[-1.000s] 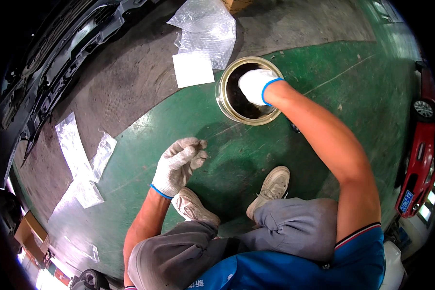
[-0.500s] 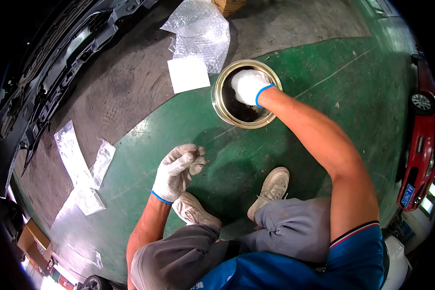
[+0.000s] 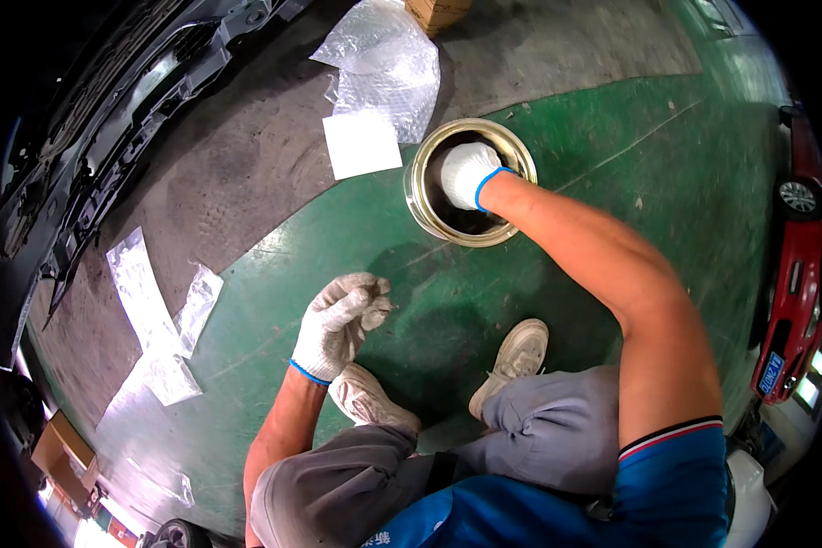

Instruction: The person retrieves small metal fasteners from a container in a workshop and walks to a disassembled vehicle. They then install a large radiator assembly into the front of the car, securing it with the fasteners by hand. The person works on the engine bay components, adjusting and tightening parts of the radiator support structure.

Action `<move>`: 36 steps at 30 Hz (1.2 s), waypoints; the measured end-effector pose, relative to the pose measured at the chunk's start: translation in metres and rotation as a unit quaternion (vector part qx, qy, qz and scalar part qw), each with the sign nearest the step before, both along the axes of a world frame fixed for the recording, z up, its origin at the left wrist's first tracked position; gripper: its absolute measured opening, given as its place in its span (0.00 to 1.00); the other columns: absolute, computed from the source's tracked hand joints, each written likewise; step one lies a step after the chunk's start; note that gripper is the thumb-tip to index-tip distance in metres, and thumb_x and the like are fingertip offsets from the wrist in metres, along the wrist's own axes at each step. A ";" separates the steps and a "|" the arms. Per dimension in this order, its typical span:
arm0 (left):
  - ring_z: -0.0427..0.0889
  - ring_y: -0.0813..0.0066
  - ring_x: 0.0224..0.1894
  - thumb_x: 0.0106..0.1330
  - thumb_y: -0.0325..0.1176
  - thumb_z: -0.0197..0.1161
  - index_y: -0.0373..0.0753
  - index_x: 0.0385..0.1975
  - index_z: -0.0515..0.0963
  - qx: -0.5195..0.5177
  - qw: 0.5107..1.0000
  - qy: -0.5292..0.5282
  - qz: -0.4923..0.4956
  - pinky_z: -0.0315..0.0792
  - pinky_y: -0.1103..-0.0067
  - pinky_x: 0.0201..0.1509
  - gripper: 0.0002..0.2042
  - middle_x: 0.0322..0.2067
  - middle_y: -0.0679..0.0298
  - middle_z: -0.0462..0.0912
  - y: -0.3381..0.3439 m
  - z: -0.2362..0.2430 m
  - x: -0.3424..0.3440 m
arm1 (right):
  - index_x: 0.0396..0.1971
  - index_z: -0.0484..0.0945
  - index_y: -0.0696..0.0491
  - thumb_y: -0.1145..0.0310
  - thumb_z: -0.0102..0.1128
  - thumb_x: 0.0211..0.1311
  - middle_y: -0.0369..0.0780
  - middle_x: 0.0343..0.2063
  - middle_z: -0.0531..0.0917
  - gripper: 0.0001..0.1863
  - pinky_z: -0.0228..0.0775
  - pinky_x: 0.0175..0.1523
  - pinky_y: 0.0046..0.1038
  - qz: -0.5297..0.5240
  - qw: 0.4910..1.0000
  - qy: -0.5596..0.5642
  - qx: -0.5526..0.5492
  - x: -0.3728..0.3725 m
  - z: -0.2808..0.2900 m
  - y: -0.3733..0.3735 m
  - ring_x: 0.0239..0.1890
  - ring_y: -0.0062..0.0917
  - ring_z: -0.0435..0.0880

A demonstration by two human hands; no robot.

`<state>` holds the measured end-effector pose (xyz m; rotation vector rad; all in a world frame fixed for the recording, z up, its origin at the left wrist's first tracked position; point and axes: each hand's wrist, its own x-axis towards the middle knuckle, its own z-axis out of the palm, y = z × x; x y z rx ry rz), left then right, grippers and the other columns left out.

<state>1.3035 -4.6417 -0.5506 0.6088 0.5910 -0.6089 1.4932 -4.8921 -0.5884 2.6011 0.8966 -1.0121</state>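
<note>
My right hand [image 3: 468, 175], in a white knit glove with a blue cuff, reaches down into a round metal tin [image 3: 473, 240] with a gold rim. The inside of the tin is dark, and my fingers are hidden in it. Over the green floor, to the near left of the tin, hovers my left hand [image 3: 338, 317] in a matching, dirtier glove. Its fingers are curled in toward the thumb; whatever may be between them is hidden or too small to name.
A white sheet [image 3: 363, 146] and bubble wrap [image 3: 393, 73] lie beyond the tin, near a cardboard box [image 3: 438, 13]. Clear plastic wrapping [image 3: 146, 292] lies at left. Dark vehicle body parts [image 3: 137, 110] stand far left, a red car [image 3: 785, 292] far right. My shoes flank the near floor.
My right hand has shifted slightly inside the tin, toward its near side, with its fingers deeper out of sight. My left hand keeps its curled shape and place.
</note>
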 end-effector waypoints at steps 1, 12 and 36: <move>0.86 0.63 0.44 0.69 0.26 0.65 0.30 0.49 0.77 0.004 1.000 0.001 -0.001 0.82 0.75 0.45 0.12 0.48 0.48 0.83 0.000 0.001 0.000 | 0.43 0.88 0.52 0.68 0.57 0.61 0.46 0.45 0.88 0.14 0.81 0.47 0.41 -0.006 1.000 -0.003 0.008 -0.001 -0.003 0.000 0.47 0.40 0.88; 0.87 0.61 0.44 0.70 0.26 0.62 0.30 0.50 0.76 0.002 1.000 0.001 -0.007 0.84 0.75 0.45 0.12 0.49 0.46 0.82 -0.001 -0.002 -0.001 | 0.40 0.88 0.52 0.69 0.59 0.57 0.46 0.43 0.88 0.13 0.81 0.45 0.41 -0.076 0.997 -0.018 0.023 -0.003 0.010 0.000 0.46 0.41 0.88; 0.82 0.57 0.54 0.74 0.32 0.57 0.30 0.62 0.69 -0.077 0.992 -0.092 -0.044 0.80 0.66 0.57 0.20 0.56 0.48 0.78 -0.031 0.034 0.039 | 0.40 0.82 0.58 0.83 0.64 0.52 0.38 0.36 0.85 0.13 0.79 0.44 0.25 -0.437 0.550 0.427 0.569 -0.054 0.109 -0.056 0.37 0.20 0.84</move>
